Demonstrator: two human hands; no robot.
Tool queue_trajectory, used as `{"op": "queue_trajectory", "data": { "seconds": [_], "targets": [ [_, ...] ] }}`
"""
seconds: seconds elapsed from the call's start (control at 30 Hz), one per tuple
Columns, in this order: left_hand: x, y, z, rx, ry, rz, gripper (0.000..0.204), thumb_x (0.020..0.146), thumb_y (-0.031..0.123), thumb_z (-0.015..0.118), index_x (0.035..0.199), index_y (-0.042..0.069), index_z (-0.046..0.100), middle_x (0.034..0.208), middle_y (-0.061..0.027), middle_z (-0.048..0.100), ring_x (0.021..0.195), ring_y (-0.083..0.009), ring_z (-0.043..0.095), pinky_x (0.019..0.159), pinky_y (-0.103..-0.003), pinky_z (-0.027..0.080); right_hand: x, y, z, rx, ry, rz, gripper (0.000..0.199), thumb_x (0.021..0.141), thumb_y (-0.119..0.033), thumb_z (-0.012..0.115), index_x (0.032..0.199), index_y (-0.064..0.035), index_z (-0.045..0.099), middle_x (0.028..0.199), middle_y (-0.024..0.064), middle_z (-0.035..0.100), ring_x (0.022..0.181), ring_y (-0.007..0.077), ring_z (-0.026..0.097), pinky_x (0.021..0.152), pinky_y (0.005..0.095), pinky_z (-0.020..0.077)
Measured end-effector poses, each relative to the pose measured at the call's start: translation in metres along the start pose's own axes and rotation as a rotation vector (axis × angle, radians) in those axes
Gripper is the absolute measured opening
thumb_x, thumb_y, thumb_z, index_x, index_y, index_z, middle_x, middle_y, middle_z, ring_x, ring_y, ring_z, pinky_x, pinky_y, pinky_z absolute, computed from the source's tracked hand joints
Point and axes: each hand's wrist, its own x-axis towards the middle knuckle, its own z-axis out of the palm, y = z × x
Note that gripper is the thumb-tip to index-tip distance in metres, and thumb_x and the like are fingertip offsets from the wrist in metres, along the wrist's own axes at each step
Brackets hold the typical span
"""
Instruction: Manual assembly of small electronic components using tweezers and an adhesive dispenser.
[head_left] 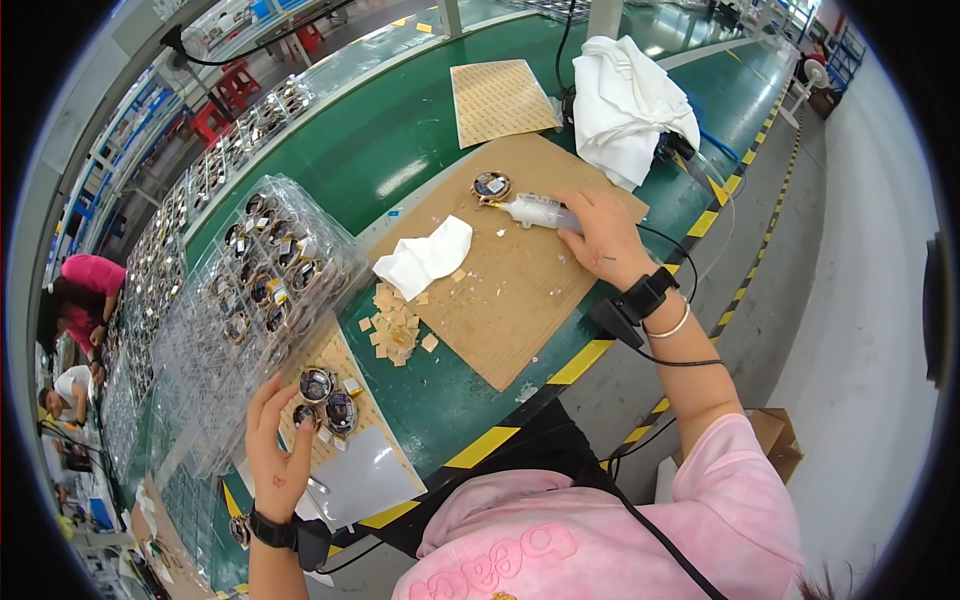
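Observation:
My right hand (603, 232) is wrapped round the back of a translucent syringe (540, 211) lying low over a cardboard sheet (520, 300). The syringe's tip points left and is next to a round electronic module (491, 186) with a gold-coloured rim. At the lower left, my left hand (277, 440) has its thumb and fingers around a small round module (305, 416), which the thumb partly covers. Right beside it are two more round modules, one above (317, 384) and one to the right (341, 412), on a yellowish sheet.
A crumpled white cloth (425, 258) and a heap of small tan squares (396, 328) lie left of centre. Clear plastic trays (270, 270) holding several modules are stacked on the left. White fabric (630, 105) and a patterned sheet (503, 101) are farther back. Cables run by my right wrist.

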Motion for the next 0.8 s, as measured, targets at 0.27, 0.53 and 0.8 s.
{"op": "queue_trajectory", "data": {
  "seconds": [0.27,0.53,0.8],
  "targets": [
    [0.023,0.036,0.024,-0.393,-0.131,-0.014,0.031,0.084,0.0,0.058,0.115,0.0,0.057,0.107,-0.0119,0.063,0.099,-0.0202,0.06,0.089,-0.031,0.045,-0.022,-0.021,-0.033,0.274,-0.106,0.032,0.048,0.072,0.0,0.066,0.119,-0.0076,0.056,0.105,0.0142,0.06,0.096,0.0352,0.057,0.082,0.0374,0.0468],
    [0.065,0.075,0.082,-0.793,-0.165,0.028,0.03,0.087,0.0,0.059,0.116,-0.002,0.056,0.1,-0.0098,0.063,0.089,-0.0151,0.061,0.083,-0.027,0.047,-0.042,-0.06,-0.061,0.533,-0.204,-0.065,0.052,0.071,0.002,0.069,0.12,-0.0066,0.056,0.108,0.0132,0.061,0.096,0.0306,0.057,0.083,0.0342,0.0459],
    [0.065,0.077,0.087,-0.733,-0.168,0.039,0.018,0.086,0.0,0.061,0.104,-0.002,0.062,0.095,-0.0082,0.062,0.084,-0.0143,0.061,0.079,-0.027,0.048,-0.043,-0.072,-0.058,0.591,-0.278,-0.089,0.051,0.071,0.002,0.069,0.12,-0.0066,0.057,0.107,0.0124,0.061,0.096,0.0298,0.057,0.084,0.0337,0.0456]
  ]
}}
